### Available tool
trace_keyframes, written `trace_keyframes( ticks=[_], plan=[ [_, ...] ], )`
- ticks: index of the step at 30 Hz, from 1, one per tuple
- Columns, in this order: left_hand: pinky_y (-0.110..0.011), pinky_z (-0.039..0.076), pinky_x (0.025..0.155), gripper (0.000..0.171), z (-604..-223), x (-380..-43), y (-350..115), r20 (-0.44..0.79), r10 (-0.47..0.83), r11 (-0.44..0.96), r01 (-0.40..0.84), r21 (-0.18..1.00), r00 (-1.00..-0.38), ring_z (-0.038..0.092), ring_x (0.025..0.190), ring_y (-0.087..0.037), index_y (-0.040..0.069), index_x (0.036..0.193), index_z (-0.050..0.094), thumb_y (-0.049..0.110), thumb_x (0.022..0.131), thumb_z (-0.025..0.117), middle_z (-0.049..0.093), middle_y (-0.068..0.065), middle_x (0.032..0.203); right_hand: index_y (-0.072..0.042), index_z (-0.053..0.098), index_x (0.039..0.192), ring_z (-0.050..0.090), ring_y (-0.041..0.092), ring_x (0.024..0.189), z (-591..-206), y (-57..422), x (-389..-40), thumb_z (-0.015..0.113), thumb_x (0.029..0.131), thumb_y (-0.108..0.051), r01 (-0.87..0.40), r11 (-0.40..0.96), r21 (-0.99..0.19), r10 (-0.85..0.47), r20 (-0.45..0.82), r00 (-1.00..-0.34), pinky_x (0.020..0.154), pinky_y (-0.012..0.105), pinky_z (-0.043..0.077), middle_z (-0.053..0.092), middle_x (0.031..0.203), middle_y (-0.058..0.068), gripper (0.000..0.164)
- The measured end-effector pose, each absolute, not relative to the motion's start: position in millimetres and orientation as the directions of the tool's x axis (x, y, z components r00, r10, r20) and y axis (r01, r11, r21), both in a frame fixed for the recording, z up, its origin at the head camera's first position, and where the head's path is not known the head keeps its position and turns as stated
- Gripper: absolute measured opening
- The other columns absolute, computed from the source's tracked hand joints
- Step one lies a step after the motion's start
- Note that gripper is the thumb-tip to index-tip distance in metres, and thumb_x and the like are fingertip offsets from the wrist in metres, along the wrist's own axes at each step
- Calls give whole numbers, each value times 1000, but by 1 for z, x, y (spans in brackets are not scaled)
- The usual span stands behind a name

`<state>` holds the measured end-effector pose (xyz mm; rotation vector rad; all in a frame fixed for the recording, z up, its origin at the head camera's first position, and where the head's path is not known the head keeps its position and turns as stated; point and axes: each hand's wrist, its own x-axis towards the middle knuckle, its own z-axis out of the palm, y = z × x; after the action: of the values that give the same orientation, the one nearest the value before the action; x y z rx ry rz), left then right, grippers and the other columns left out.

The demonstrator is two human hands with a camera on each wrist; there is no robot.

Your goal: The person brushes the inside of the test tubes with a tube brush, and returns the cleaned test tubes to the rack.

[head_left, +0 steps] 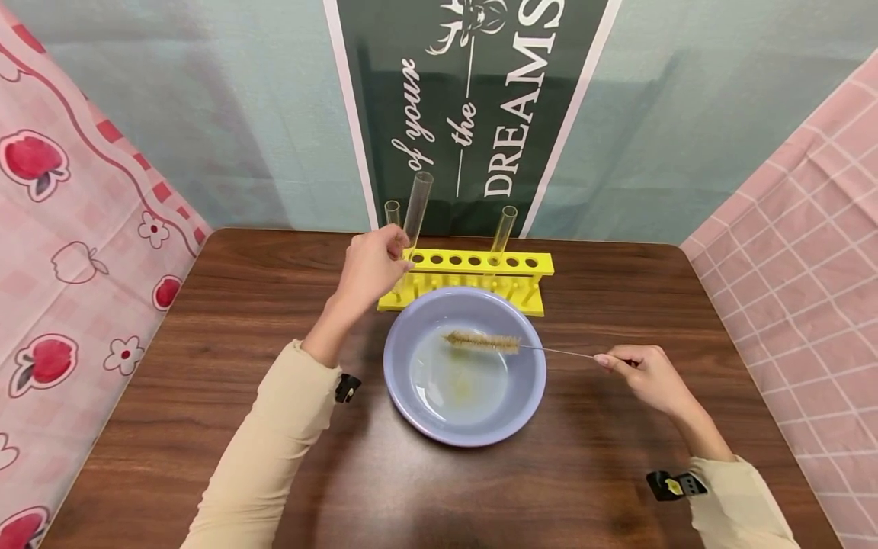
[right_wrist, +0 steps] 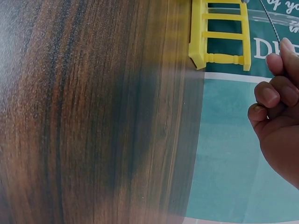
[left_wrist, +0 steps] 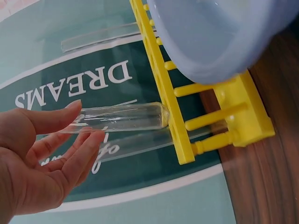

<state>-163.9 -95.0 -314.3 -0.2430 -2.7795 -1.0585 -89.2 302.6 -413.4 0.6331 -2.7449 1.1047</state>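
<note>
My left hand (head_left: 369,268) pinches a clear glass test tube (head_left: 418,200) between thumb and fingers above the left end of a yellow test tube rack (head_left: 542,264). In the left wrist view, the tube's rounded bottom (left_wrist: 161,115) is right at the rack's top bar (left_wrist: 180,144); whether it has entered a hole I cannot tell. My right hand (head_left: 648,377) grips the thin wire handle of a test tube brush (head_left: 483,342). Its tan bristles are over a lavender basin (head_left: 398,381) of cloudy, slightly yellowish liquid. The right wrist view shows curled fingers (right_wrist: 268,95) around the wire.
Two other test tubes stand in the rack, one at the left end (head_left: 392,213) and one right of centre (head_left: 506,225). The basin sits directly before the rack on a dark wooden table (head_left: 604,297). Behind hangs a teal cloth (head_left: 274,137) with a lettered dark panel.
</note>
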Motion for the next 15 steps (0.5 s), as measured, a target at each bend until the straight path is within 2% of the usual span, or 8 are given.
trace_keyframes(
  ticks=[6, 15],
  plan=[
    [-38, 43, 72, 18, -313, -178, -80, 232, 93, 744, 223, 630, -968, 55, 73, -24, 2, 92, 61, 6, 77, 70, 57, -7, 72, -20, 57, 65, 30, 0, 49, -413, 301, -88, 65, 81, 0, -422, 639, -643, -340, 256, -905, 43, 22, 27, 43, 51, 1, 27],
    [-36, 46, 72, 15, -313, -199, -59, 201, 65, 761, 179, 623, -977, 55, 72, -24, 2, 92, 60, 6, 79, 68, 55, -6, 71, -19, 58, 65, 31, 0, 50, -411, 299, -86, 66, 79, 2, -433, 638, -637, -351, 260, -899, 42, 22, 27, 43, 56, -12, 26]
  ],
)
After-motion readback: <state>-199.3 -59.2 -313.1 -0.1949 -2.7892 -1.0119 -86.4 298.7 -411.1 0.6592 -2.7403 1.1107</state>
